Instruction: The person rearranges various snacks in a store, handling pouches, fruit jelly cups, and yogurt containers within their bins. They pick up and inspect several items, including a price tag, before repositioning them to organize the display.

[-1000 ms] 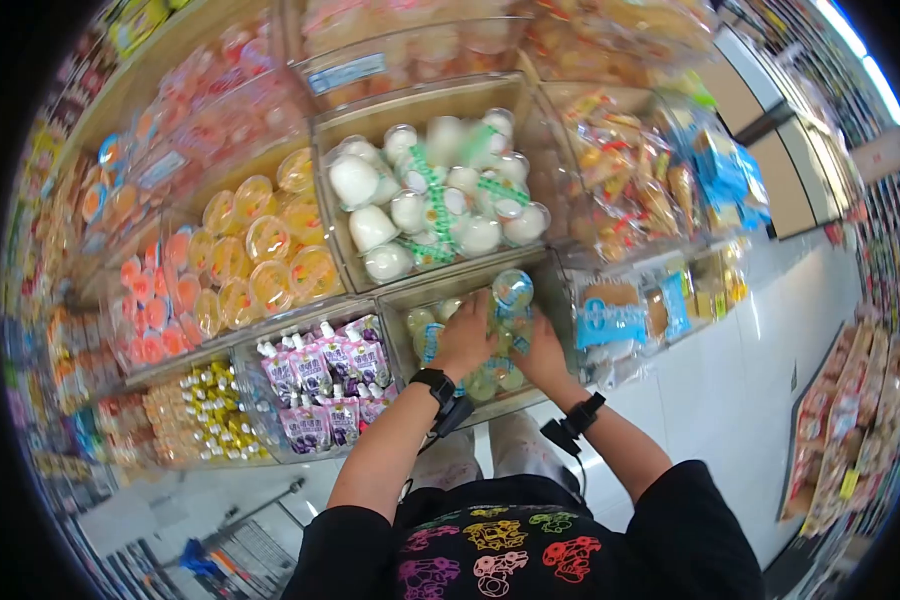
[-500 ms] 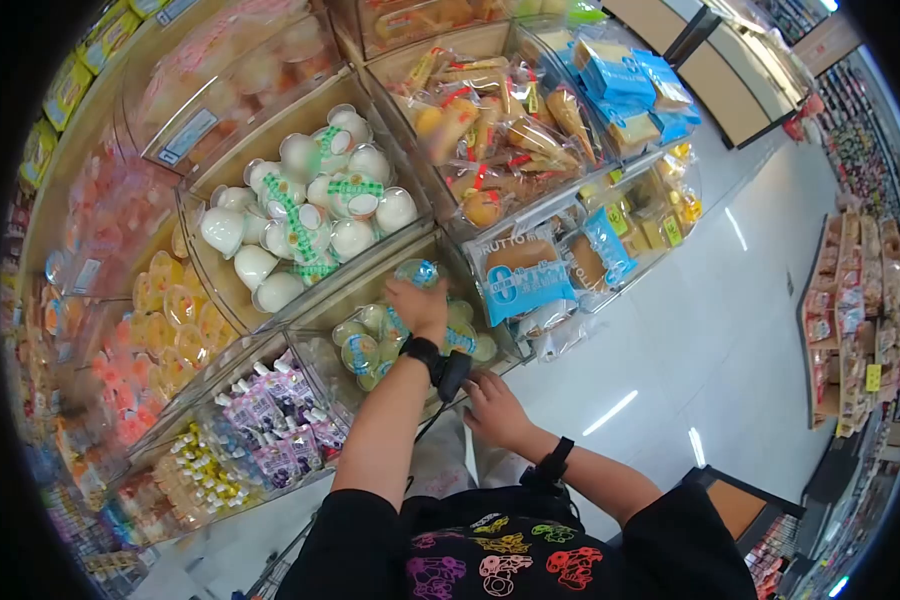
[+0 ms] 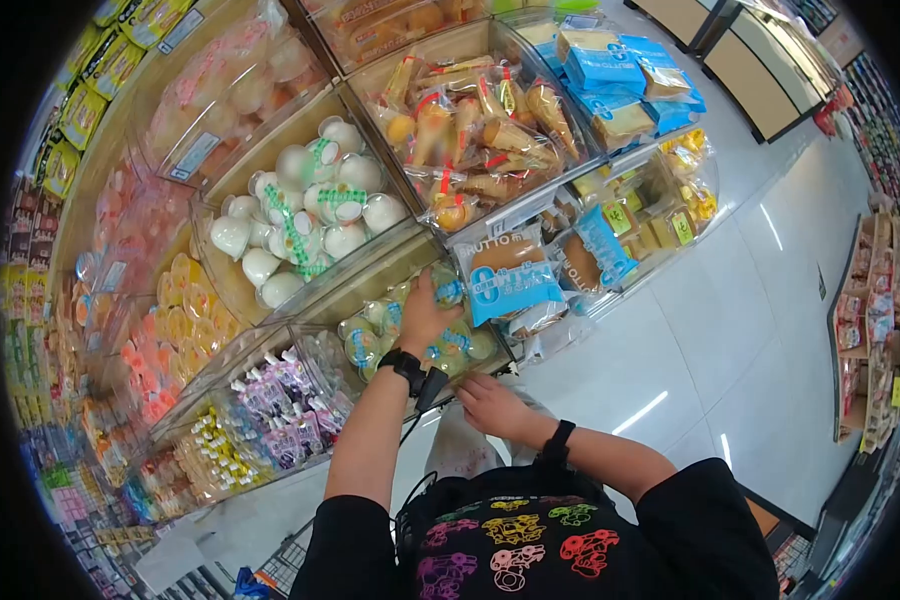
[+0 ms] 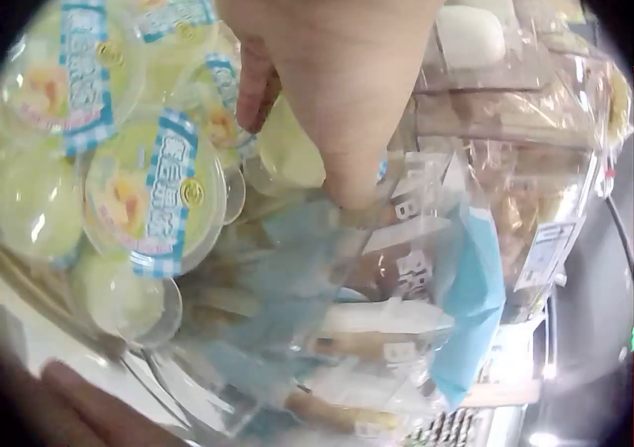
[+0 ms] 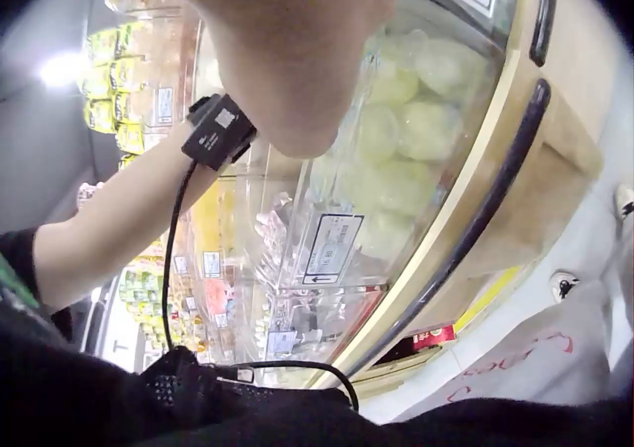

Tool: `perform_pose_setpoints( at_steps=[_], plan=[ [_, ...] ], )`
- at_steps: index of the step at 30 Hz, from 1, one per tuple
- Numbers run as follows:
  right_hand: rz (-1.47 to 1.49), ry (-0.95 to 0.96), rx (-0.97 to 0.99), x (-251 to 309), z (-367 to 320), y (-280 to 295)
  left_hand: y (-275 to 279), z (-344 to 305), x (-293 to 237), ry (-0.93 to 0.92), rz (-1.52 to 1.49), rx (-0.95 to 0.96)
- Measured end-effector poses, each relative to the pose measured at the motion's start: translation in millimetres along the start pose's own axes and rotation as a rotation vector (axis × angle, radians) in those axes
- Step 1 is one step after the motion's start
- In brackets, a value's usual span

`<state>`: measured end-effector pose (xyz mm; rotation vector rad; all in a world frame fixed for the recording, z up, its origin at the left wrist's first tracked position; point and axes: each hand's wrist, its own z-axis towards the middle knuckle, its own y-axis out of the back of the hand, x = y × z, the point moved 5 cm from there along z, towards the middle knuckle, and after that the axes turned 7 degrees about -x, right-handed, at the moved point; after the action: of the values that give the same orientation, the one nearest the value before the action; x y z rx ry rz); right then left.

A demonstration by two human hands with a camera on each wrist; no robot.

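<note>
In the head view, my left hand (image 3: pixel 428 318) reaches down into a bin of green jelly cups (image 3: pixel 362 345) with blue-checked labels. The left wrist view shows the thumb and fingers of this hand (image 4: pixel 322 66) on either side of one cup (image 4: pixel 287 155), pinching it; other cups (image 4: pixel 158 190) lie beside it. My right hand (image 3: pixel 495 407) rests by the bin's front edge with relaxed fingers and nothing visible in them. In the right wrist view, that hand (image 5: pixel 292 61) is partly cropped, close to the clear bin wall.
White cups (image 3: pixel 345 240) fill the bin behind. Blue bread packets (image 3: pixel 510 283) lie right of the jelly bin, wrapped cones (image 3: pixel 460 130) farther back, and purple pouches (image 3: pixel 295 435) to the left. A wooden rim (image 5: pixel 436 259) runs along the display front.
My right hand has come out of the jelly bin to its front edge. My left hand remains among the cups. The head view has turned, bringing more of the right-hand bins into sight.
</note>
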<state>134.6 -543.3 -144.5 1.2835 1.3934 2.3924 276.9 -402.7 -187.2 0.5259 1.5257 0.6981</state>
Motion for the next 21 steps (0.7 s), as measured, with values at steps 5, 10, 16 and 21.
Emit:
perform_pose_setpoints(
  at_steps=[5,10,16,21],
  plan=[
    [0.036,0.011,-0.010,-2.7,-1.3,4.1,6.9,-11.1,-13.1,0.098,0.046,0.106],
    [0.130,0.077,-0.044,-7.7,-1.4,12.9,17.3,-60.7,-32.5,0.152,-0.135,0.111],
    [0.169,0.101,0.036,-7.3,0.6,18.9,-12.2,-69.2,-30.3,0.025,-0.043,0.283],
    [0.152,0.142,0.059,-8.1,1.9,16.2,-14.2,-72.2,-32.4,-0.025,-0.028,0.243]
  ],
)
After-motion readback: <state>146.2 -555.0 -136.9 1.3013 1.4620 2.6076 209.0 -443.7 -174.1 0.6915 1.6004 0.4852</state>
